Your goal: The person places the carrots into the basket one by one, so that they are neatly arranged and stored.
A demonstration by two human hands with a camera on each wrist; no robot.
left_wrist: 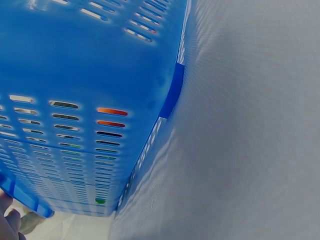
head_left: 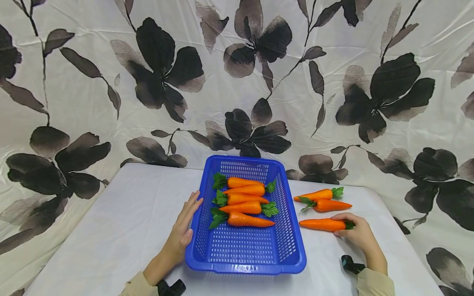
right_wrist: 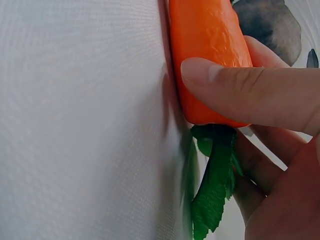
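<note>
My right hand (head_left: 356, 231) pinches a carrot (head_left: 320, 224) near its leafy end, at the right of the blue basket. In the right wrist view the thumb (right_wrist: 235, 87) lies across the thick end of the carrot (right_wrist: 210, 30), and its green leaves (right_wrist: 215, 180) hang below the fingers. The carrot lies along the white cloth. My left hand (head_left: 181, 230) rests with fairly straight fingers against the left side of the blue plastic basket (head_left: 246, 269). Several carrots (head_left: 249, 220) lie crosswise inside, their leafy ends pointing in alternating directions.
Two more carrots, one behind (head_left: 314, 195) and one nearer (head_left: 333, 205), lie on the table right of the basket. White cloth covers the table (head_left: 111, 230). A flower-printed curtain (head_left: 237, 90) hangs behind its far edge.
</note>
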